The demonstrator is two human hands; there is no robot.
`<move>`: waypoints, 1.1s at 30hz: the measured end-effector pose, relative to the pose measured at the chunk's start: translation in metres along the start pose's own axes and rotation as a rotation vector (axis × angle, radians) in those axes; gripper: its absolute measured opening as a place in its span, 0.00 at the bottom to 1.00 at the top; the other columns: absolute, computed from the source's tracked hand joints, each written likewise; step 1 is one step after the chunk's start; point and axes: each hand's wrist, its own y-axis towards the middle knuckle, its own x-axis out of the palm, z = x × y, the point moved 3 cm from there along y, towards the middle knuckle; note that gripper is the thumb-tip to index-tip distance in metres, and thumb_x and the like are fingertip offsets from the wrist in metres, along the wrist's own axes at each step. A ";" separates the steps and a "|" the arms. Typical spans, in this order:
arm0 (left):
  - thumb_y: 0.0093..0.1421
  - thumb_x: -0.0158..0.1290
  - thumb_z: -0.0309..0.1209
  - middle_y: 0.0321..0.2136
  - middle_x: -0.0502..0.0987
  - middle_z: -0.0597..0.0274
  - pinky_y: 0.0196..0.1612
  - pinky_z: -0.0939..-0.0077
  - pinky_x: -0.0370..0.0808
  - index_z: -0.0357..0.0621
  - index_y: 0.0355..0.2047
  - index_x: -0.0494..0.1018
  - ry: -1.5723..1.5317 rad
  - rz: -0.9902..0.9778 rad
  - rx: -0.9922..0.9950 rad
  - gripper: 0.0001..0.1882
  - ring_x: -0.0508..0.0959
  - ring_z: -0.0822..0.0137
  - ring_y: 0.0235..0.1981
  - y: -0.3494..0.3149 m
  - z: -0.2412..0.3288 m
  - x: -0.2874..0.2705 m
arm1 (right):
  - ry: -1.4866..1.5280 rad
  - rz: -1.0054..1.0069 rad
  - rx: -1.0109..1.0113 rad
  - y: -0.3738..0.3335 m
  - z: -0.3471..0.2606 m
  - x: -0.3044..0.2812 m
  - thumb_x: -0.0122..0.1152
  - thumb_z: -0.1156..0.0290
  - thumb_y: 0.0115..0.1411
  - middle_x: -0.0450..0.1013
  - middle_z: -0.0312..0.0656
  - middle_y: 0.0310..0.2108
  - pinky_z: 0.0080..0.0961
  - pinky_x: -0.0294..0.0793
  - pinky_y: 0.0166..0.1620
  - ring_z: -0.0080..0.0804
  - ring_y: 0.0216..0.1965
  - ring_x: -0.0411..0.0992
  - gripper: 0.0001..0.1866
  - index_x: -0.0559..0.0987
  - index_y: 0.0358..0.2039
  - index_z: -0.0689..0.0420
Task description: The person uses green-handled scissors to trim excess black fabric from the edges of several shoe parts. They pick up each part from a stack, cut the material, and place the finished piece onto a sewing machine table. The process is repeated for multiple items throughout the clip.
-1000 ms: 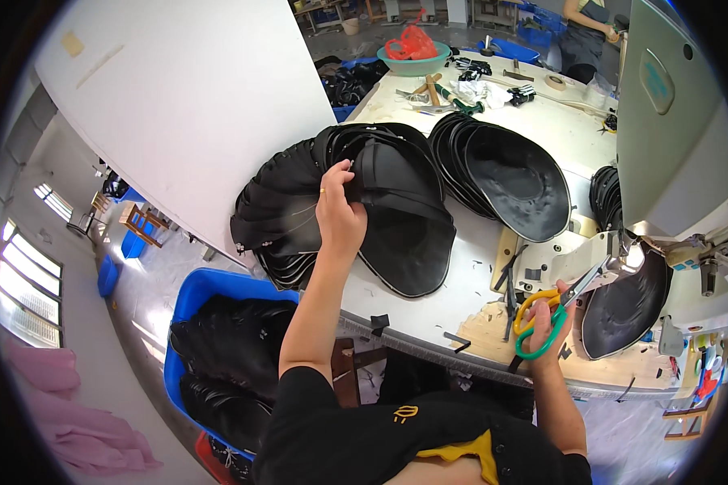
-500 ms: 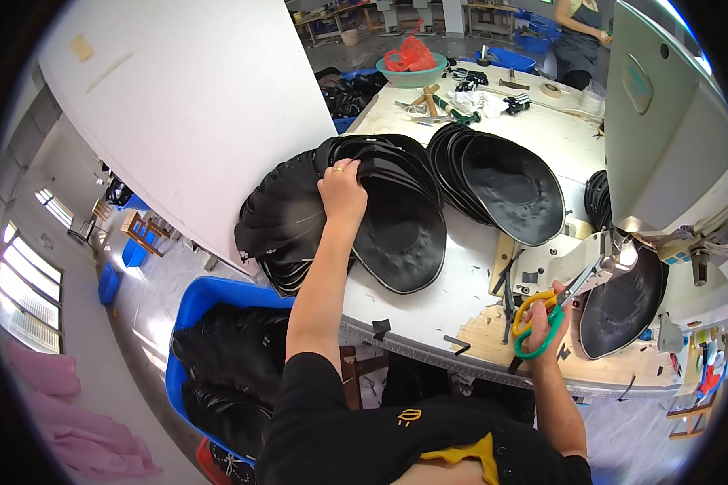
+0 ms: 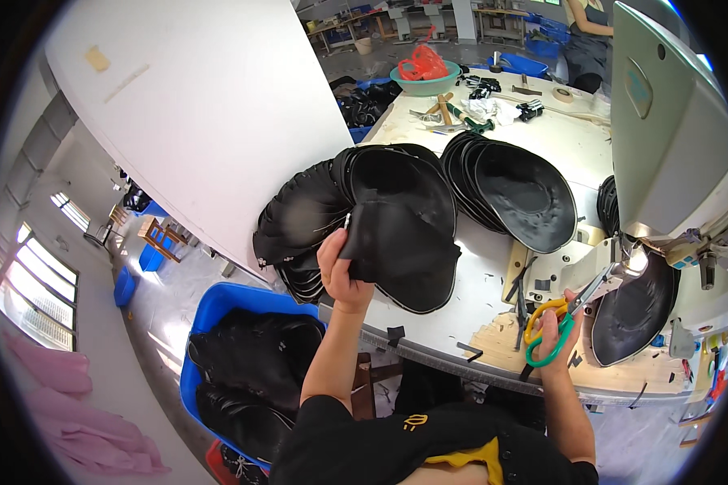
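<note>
One soft-looking black panel (image 3: 390, 242), in the head view, overlaps the left pile (image 3: 303, 212), just right of the left hand (image 3: 344, 271), whose fingers pinch its left edge; likely light, floppy, slightly slick, best held there. The right hand (image 3: 548, 341) curls around scissors (image 3: 575, 305).

2 hands (image 3: 344, 275), 1 pr scissors (image 3: 586, 295), 1 basin (image 3: 425, 86).

before me is a pale worktop (image 3: 479, 279). on it i see a fanned pile of black pieces (image 3: 303, 208), beside it a smaller black stack (image 3: 527, 196), at right a sewing machine (image 3: 671, 133). dark scraps (image 3: 395, 332) lie near the front edge; farther stands a green basin (image 3: 427, 86).
</note>
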 end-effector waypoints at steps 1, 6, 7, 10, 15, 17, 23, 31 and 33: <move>0.53 0.56 0.28 0.44 0.72 0.46 0.45 0.62 0.72 0.36 0.34 0.69 -0.020 0.006 -0.002 0.11 0.74 0.49 0.42 -0.002 0.002 -0.002 | -0.001 -0.002 0.003 0.000 0.001 0.000 0.47 0.76 0.57 0.64 0.38 0.25 0.15 0.64 0.26 0.19 0.21 0.62 0.23 0.60 0.53 0.64; 0.53 0.57 0.30 0.43 0.71 0.47 0.45 0.63 0.72 0.40 0.36 0.65 -0.072 0.045 -0.011 0.13 0.74 0.49 0.42 -0.005 0.015 -0.004 | -0.012 -0.007 0.009 0.001 0.002 -0.001 0.48 0.75 0.57 0.63 0.38 0.25 0.15 0.64 0.27 0.19 0.22 0.62 0.23 0.60 0.53 0.64; 0.53 0.57 0.30 0.42 0.71 0.48 0.45 0.63 0.72 0.40 0.35 0.66 -0.091 0.069 -0.014 0.13 0.74 0.50 0.42 -0.002 0.017 -0.004 | -0.011 -0.005 0.017 0.001 0.002 -0.001 0.48 0.75 0.57 0.63 0.38 0.25 0.15 0.64 0.27 0.19 0.22 0.62 0.23 0.60 0.53 0.64; 0.52 0.57 0.31 0.40 0.72 0.50 0.44 0.64 0.72 0.40 0.34 0.65 -0.054 0.165 -0.195 0.14 0.75 0.53 0.39 0.004 0.024 -0.012 | -0.002 -0.002 0.033 0.001 0.003 -0.002 0.48 0.75 0.57 0.63 0.37 0.24 0.15 0.63 0.27 0.19 0.22 0.62 0.23 0.59 0.53 0.64; 0.55 0.50 0.31 0.34 0.74 0.55 0.43 0.73 0.72 0.39 0.32 0.67 -0.535 0.177 -0.633 0.09 0.76 0.63 0.35 0.035 0.007 -0.012 | -0.027 0.000 0.053 0.001 0.003 -0.004 0.48 0.76 0.57 0.63 0.37 0.24 0.16 0.64 0.27 0.19 0.22 0.62 0.22 0.60 0.52 0.64; 0.60 0.45 0.31 0.33 0.75 0.58 0.43 0.75 0.71 0.40 0.37 0.69 -0.384 -0.022 -0.529 0.09 0.75 0.66 0.34 0.058 0.011 -0.006 | -0.071 -0.023 0.003 0.002 0.010 -0.007 0.49 0.78 0.57 0.63 0.36 0.25 0.16 0.65 0.27 0.19 0.22 0.63 0.22 0.60 0.52 0.63; 0.66 0.40 0.41 0.27 0.74 0.61 0.34 0.76 0.72 0.43 0.39 0.69 -0.839 0.177 -0.993 0.15 0.74 0.66 0.29 0.064 0.011 0.047 | 0.029 -0.069 0.098 0.000 0.012 -0.008 0.51 0.77 0.58 0.64 0.35 0.30 0.15 0.64 0.34 0.18 0.30 0.62 0.23 0.60 0.54 0.62; 0.64 0.43 0.47 0.20 0.67 0.59 0.29 0.74 0.69 0.42 0.33 0.69 -1.639 -0.100 -1.579 0.20 0.66 0.65 0.22 0.045 0.008 0.076 | 0.045 -0.061 0.092 0.000 0.014 -0.007 0.50 0.80 0.58 0.64 0.34 0.31 0.13 0.63 0.33 0.17 0.29 0.62 0.23 0.60 0.55 0.64; 0.63 0.43 0.48 0.21 0.68 0.59 0.30 0.72 0.70 0.41 0.33 0.69 -1.696 -0.118 -1.601 0.20 0.67 0.64 0.24 0.048 0.002 0.075 | 0.015 -0.079 0.038 0.002 0.010 -0.006 0.51 0.79 0.58 0.64 0.35 0.30 0.13 0.63 0.33 0.17 0.29 0.62 0.23 0.61 0.54 0.64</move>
